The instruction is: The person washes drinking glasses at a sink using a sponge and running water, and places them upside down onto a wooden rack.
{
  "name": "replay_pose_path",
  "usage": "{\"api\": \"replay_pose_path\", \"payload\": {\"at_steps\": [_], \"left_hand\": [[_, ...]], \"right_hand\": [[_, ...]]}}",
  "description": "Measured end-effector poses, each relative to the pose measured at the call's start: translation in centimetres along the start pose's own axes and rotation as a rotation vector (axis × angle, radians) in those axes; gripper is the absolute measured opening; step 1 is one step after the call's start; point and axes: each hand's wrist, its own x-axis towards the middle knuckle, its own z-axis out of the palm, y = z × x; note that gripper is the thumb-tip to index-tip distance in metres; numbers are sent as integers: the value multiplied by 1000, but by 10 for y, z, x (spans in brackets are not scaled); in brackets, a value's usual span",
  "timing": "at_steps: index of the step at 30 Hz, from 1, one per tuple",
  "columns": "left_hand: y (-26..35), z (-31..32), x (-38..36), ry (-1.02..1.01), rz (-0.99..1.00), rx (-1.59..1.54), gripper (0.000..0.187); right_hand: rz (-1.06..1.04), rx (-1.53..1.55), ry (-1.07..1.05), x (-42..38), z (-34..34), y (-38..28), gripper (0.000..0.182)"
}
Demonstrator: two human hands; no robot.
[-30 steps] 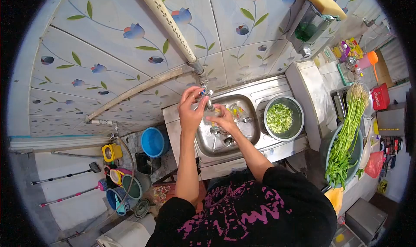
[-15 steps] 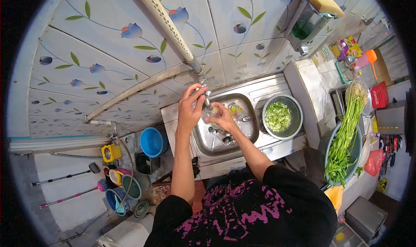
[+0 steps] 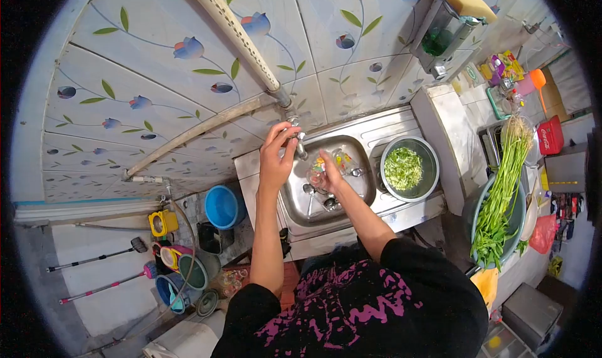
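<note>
At the wall, my left hand (image 3: 276, 154) has its fingers curled against the metal faucet (image 3: 300, 146), near its handle. My right hand (image 3: 332, 175) grips a clear drinking glass (image 3: 316, 171) with coloured markings, tilted over the sink basin (image 3: 360, 204). Part of the glass is hidden by my fingers. Another clear glass (image 3: 342, 158) with a coloured print lies in the basin just beyond that hand. Several spoons (image 3: 310, 198) lie on the basin floor.
Right of the sink stands a grey bowl (image 3: 428, 183) of chopped greens. A large basin (image 3: 522, 210) holds long-stemmed leafy vegetables. A soap dispenser (image 3: 439, 41) hangs on the wall. At left are a blue bucket (image 3: 224, 207) and a hose (image 3: 191, 226).
My right hand has moved down and slightly right from under the spout, turning the glass with it. My left hand stays at the faucet.
</note>
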Motion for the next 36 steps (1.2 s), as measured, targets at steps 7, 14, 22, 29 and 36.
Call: {"api": "replay_pose_path", "payload": {"at_steps": [7,14,22,29,36], "left_hand": [[0,1,-1,16,-13,-6,22],[-5,2,-1,31,18,-34,21],[-6,2,0,19,-12,-76,21],[-1,1,-2,17,-55,-92,22],[-6,1,-3,-6,-52,-103,23]], "right_hand": [[-263,-208,171,-10,8,2,54],[-881,-810,180,-30,31,-6,78],[-973,-800,116,-44,39,-17,81],[-860,-780,302,-46,33,-20,79],[-1000,-1021,-83,-50,26,-23,82]]}}
